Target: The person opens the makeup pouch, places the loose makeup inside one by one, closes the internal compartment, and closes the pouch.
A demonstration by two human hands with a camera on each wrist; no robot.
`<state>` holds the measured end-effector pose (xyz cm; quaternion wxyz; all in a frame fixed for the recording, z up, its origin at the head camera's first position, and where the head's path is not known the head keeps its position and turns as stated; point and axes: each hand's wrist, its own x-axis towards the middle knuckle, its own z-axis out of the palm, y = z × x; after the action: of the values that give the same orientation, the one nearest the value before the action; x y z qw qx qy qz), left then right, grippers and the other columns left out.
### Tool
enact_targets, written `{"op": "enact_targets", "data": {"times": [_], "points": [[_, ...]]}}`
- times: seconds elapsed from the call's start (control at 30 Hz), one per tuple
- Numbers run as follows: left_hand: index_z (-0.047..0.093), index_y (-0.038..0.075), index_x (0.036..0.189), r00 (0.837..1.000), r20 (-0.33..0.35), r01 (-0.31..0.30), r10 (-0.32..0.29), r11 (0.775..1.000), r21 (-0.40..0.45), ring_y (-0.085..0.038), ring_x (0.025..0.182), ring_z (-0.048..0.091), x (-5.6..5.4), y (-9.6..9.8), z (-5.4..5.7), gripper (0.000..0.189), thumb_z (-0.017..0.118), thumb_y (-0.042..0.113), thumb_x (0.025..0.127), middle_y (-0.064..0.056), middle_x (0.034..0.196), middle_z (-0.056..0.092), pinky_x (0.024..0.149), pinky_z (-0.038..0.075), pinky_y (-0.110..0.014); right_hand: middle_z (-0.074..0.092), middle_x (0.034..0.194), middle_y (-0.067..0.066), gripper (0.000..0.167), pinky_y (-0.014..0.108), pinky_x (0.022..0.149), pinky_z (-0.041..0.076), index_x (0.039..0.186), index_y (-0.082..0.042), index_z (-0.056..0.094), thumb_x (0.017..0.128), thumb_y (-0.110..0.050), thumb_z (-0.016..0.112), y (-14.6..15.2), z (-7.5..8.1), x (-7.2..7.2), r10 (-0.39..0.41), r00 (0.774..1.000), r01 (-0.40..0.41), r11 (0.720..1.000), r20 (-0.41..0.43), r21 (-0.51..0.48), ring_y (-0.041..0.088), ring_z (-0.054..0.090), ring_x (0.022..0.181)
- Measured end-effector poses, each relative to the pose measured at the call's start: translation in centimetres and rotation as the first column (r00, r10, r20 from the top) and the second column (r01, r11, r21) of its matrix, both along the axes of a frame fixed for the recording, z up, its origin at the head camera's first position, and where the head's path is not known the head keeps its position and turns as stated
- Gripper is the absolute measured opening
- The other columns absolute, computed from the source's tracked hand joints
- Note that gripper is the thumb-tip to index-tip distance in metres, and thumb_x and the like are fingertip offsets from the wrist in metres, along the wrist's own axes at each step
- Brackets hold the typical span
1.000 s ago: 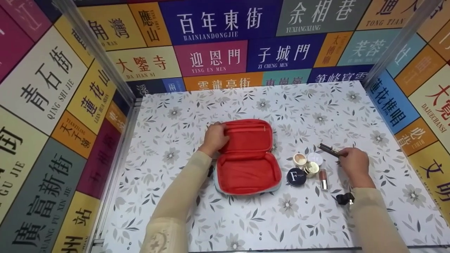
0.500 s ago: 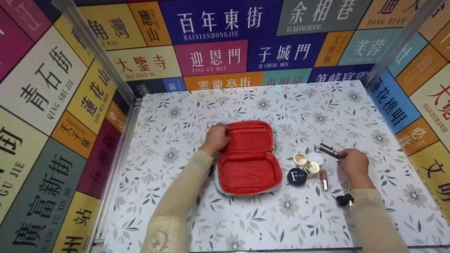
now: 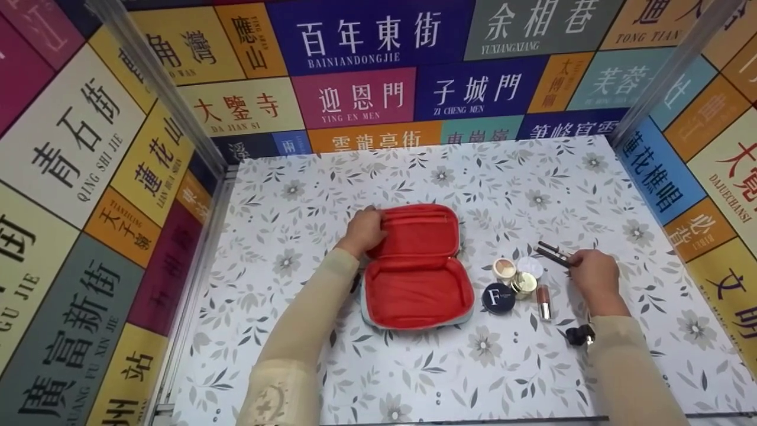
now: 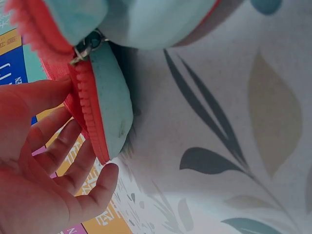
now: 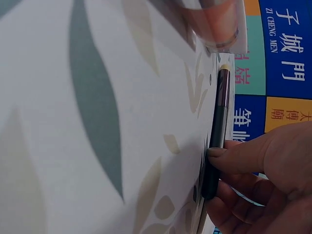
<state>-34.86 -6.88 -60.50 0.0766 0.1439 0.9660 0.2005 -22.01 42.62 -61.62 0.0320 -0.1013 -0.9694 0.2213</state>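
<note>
The cosmetic bag, light blue outside with a red lining, lies unzipped with its lid folded back. My left hand rests at the lid's left edge. In the left wrist view, its loosely spread fingers and thumb meet the red zip edge from the lining side. My right hand pinches a slim makeup brush with a black handle and pale tip, the thumb on the handle and fingers curled beneath. A second thin dark stick lies alongside it in the head view.
Between bag and right hand sit a navy compact marked F, a tricolour round pot, a gold-lidded jar, a whitish round item and a lip gloss tube. Printed panels wall the floral tabletop.
The bag's lid sits very slightly lower, with the left hand still at its edge. The right hand's hold on the brush stays nearly the same.
</note>
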Motion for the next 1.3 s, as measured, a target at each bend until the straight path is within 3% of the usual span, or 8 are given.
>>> {"op": "enact_targets", "data": {"times": [0.2, 0.53, 0.8, 1.0, 1.3], "points": [[0.075, 0.007, 0.106, 1.0, -0.001, 0.013, -0.013, 1.0, -0.022, -0.033, 0.103, 0.068, -0.1, 0.0, 0.1, 0.018, 0.077, 0.021, 0.096, -0.013, 0.115, 0.067, 0.091, 0.058, -0.046, 0.074, 0.101, 0.03, 0.014, 0.066, 0.09, 0.049, 0.099, 0.005, 0.077, 0.089, -0.001, 0.069, 0.1, -0.1, 0.1, -0.005, 1.0, 0.005, 1.0, 0.024, -0.007, 0.056, 0.065, 0.097], [0.073, 0.009, 0.115, 0.999, 0.028, 0.028, -0.027, 0.998, -0.053, -0.034, 0.111, 0.066, 0.1, 0.3, 0.3, 0.024, 0.077, 0.022, 0.096, -0.013, 0.123, 0.067, 0.094, 0.058, -0.048, 0.074, 0.101, 0.03, 0.012, 0.065, 0.089, 0.05, 0.096, 0.004, 0.076, 0.09, -0.002, 0.068, 0.2, 0.1, 0.4, -0.003, 1.0, 0.003, 1.0, 0.013, -0.01, 0.056, 0.065, 0.097], [0.071, 0.01, 0.103, 0.999, 0.035, 0.014, -0.012, 0.997, -0.07, -0.034, 0.108, 0.063, -0.2, 0.4, 0.1, 0.02, 0.081, 0.02, 0.09, -0.012, 0.117, 0.065, 0.089, 0.058, -0.048, 0.073, 0.103, 0.033, 0.015, 0.066, 0.091, 0.048, 0.1, 0.007, 0.075, 0.088, -0.001, 0.071, 0.0, 0.5, 0.6, -0.009, 1.0, 0.009, 1.0, 0.022, -0.022, 0.058, 0.063, 0.099], [0.074, 0.01, 0.1, 1.0, -0.023, -0.012, 0.01, 0.996, -0.085, -0.035, 0.106, 0.064, 0.0, 0.6, -0.1, 0.018, 0.084, 0.019, 0.087, -0.012, 0.118, 0.064, 0.089, 0.059, -0.049, 0.075, 0.1, 0.029, 0.014, 0.061, 0.087, 0.049, 0.1, 0.005, 0.077, 0.089, -0.002, 0.072, -0.8, 1.5, 0.5, -0.001, 1.0, 0.0, 0.999, -0.016, -0.052, 0.054, 0.065, 0.096], [0.073, 0.01, 0.098, 0.99, -0.142, -0.009, -0.008, 0.993, -0.121, -0.034, 0.104, 0.066, 0.7, 0.9, -0.1, 0.012, 0.08, 0.018, 0.091, -0.01, 0.118, 0.069, 0.084, 0.061, -0.049, 0.077, 0.096, 0.027, 0.014, 0.049, 0.081, 0.049, 0.101, 0.005, 0.077, 0.09, -0.002, 0.072, -2.8, 3.6, 0.0, 0.048, 0.994, -0.057, 0.994, -0.096, -0.098, 0.046, 0.069, 0.089]]}}
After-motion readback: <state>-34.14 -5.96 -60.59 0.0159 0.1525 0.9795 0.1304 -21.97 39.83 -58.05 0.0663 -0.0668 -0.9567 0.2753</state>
